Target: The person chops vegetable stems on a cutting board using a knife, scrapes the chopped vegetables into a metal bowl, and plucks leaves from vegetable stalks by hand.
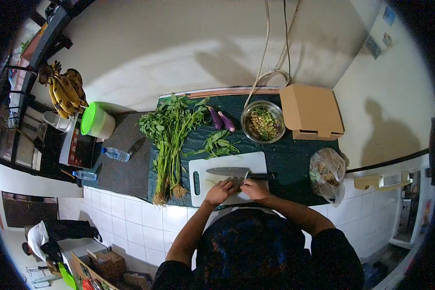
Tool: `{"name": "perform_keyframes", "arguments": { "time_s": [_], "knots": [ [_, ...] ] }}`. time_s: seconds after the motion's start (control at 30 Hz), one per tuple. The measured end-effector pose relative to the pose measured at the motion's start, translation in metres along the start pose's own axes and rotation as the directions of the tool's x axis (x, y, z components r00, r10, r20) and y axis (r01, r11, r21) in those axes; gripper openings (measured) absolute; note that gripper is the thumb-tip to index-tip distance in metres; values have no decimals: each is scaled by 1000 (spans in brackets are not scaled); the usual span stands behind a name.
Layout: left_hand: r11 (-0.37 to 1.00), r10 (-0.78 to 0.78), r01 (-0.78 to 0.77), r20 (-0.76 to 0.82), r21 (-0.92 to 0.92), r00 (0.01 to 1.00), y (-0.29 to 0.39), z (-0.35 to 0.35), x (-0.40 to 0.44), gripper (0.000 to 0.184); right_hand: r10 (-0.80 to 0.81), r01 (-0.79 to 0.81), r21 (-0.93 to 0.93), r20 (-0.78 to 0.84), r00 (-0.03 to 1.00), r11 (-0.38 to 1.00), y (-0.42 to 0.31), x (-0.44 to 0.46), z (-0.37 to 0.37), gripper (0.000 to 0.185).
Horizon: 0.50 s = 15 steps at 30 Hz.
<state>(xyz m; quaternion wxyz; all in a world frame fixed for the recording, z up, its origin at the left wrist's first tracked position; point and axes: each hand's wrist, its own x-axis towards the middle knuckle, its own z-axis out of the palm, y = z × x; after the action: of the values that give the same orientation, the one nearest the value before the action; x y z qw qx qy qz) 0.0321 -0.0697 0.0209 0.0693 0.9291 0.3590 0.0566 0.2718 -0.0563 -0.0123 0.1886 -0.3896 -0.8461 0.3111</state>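
Both of my hands are low over the white cutting board (251, 159). My left hand (221, 192) has its fingers curled together near the board's middle, beside a small pale piece (210, 183). Close by, my right hand (254, 189) has its fingers drawn in toward the left ones. Whatever lies between the fingertips is too small and hidden to name. Just beyond the fingers a kitchen knife (228, 171) lies flat on the board, blade to the left, its black handle reaching past the board's right edge. Neither hand grips the knife.
Long leafy greens with roots (171, 145) lie left of the board. Behind it are loose leaves (220, 144), two eggplants (216, 119), a metal bowl of chopped vegetables (263, 122) and a cardboard box (310, 112). A plastic bag (327, 174) sits right; a water bottle (116, 154) left.
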Motion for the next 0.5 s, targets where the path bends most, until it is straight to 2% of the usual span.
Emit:
{"name": "perform_keyframes", "arguments": {
  "time_s": [0.1,0.13,0.2,0.27,0.3,0.37,0.5],
  "knots": [
    [999,36,-36,-17,-23,999,-6,2,-2,38,-57,65,-114,76,995,991,1,0,-2,14],
    [999,37,-38,-17,-25,999,-8,3,-3,38,-20,21,-35,42,999,999,-4,-1,-7,15],
    [995,62,-71,-132,-69,989,-10,6,-5,34,23,-23,45,12,1000,999,-6,-3,-9,15],
    [993,45,-58,-124,-104,991,-12,8,-9,34,-165,170,-215,43,985,962,1,-4,-3,18],
    [990,28,-44,-114,-137,993,-11,4,-9,34,-165,170,-215,43,985,962,1,-4,-5,18],
    [988,39,-53,-103,-144,994,-10,-5,-10,34,-325,333,-335,80,942,882,1,-4,-8,19],
    [991,57,-63,-50,-119,997,-12,-9,-17,36,-359,373,-369,111,927,851,-14,-3,-20,21]
  ]
}}
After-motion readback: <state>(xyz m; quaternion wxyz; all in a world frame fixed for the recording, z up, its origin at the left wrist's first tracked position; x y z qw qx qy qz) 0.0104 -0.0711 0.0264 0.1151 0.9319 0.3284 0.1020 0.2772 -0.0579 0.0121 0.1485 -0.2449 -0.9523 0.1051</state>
